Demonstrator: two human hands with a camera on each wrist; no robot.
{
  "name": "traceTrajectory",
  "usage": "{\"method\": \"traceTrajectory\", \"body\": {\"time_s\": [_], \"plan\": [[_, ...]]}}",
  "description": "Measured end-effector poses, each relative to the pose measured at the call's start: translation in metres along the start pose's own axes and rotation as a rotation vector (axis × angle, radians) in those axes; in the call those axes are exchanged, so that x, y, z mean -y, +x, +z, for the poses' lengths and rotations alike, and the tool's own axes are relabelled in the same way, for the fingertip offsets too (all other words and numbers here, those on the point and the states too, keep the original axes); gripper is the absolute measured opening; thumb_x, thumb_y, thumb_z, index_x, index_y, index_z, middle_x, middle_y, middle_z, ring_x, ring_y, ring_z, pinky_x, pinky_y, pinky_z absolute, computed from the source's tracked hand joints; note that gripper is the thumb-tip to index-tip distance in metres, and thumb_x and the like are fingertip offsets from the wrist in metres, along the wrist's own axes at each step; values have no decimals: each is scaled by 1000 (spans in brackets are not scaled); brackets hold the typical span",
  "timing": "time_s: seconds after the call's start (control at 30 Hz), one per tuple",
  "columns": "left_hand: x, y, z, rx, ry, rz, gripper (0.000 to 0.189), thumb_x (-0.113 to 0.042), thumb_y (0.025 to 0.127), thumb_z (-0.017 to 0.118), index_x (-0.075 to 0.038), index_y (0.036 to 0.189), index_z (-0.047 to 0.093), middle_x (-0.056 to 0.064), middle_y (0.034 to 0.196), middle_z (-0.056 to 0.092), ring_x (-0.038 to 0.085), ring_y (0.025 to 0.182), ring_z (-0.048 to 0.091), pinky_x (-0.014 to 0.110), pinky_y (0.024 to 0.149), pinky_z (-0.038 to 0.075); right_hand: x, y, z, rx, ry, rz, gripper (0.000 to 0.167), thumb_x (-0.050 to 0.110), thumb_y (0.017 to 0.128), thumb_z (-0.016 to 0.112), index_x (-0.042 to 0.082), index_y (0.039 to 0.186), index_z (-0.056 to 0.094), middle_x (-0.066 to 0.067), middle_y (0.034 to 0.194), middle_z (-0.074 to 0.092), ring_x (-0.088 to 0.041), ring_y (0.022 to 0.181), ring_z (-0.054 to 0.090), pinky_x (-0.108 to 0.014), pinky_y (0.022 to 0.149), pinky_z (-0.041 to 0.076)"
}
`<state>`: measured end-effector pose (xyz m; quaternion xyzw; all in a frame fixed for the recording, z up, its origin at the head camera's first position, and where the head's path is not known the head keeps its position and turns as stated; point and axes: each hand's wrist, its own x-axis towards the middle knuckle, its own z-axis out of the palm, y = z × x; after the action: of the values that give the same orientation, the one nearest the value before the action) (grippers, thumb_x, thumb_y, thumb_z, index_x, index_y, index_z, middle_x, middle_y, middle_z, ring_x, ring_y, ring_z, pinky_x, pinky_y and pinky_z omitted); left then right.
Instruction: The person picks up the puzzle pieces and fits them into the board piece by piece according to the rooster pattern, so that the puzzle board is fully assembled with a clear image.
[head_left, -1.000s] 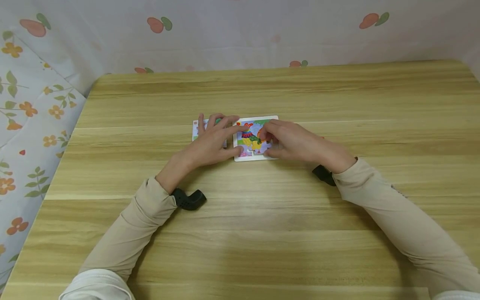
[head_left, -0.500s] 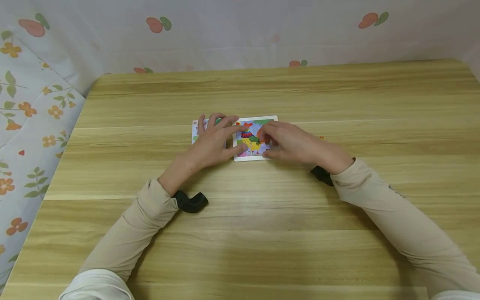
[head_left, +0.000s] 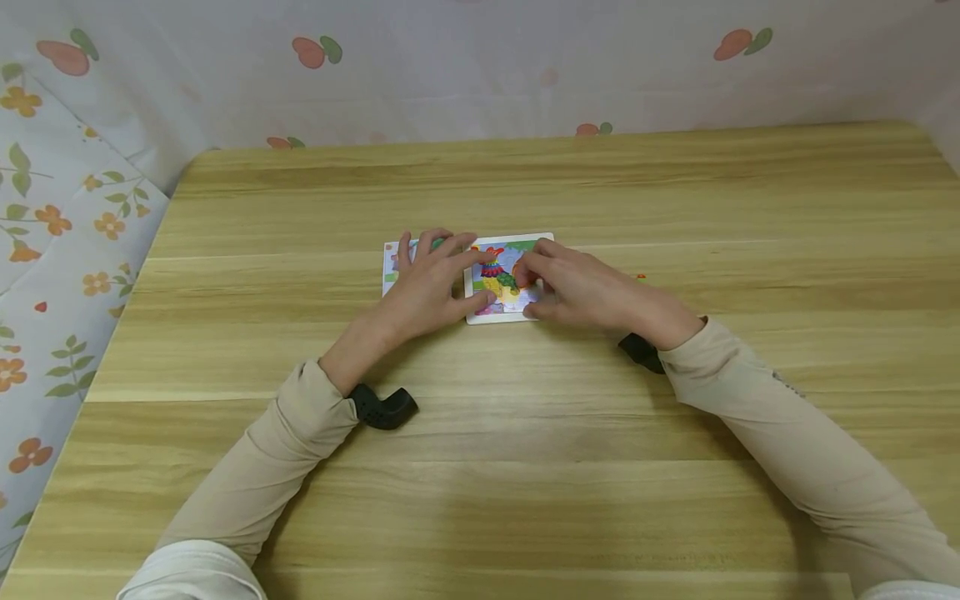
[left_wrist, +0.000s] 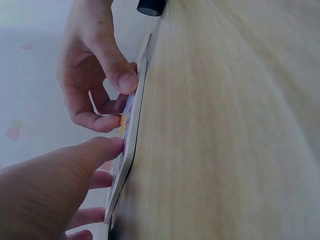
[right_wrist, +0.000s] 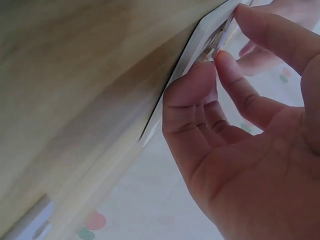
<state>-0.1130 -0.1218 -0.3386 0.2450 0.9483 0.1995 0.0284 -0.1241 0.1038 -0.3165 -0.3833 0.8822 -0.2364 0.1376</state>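
A jigsaw puzzle [head_left: 502, 303] with a white-bordered board lies flat near the middle of the table, its picture brightly coloured. My left hand [head_left: 423, 287] rests over its left side, fingers spread, the thumb pressing the picture's lower part. Over the right side, my right hand [head_left: 581, 287] has curled fingers and its thumb at the near border. Seen from the right wrist, a thin puzzle piece [right_wrist: 221, 40] stands tilted above the board at the fingertips, seemingly pinched there. The right hand hides much of the picture's right part.
A printed card [head_left: 390, 268] lies left of the board, mostly under the left hand. A small orange-red item [head_left: 641, 276] shows behind the right wrist. Black wrist devices [head_left: 386, 407] hang below both cuffs. A patterned curtain [head_left: 450, 75] stands behind the wooden table [head_left: 480, 458].
My left thumb has slid slightly right across the picture's lower part. A pale gap by the lower pieces is no longer visible. The right hand stays almost in place.
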Motion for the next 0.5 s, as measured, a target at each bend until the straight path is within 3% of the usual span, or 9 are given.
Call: {"method": "traceTrajectory", "body": {"time_s": [0.5], "plan": [[-1,0,-1,16,-9,-12,48,-44,86,61,-24,129,56,5,144,37,28,130,22,62,102,-3,-1,0,1,-6,6,-22,20,9,84,68,6,99,57,-7,97,50,-20,80,48,-32,72,41]]}}
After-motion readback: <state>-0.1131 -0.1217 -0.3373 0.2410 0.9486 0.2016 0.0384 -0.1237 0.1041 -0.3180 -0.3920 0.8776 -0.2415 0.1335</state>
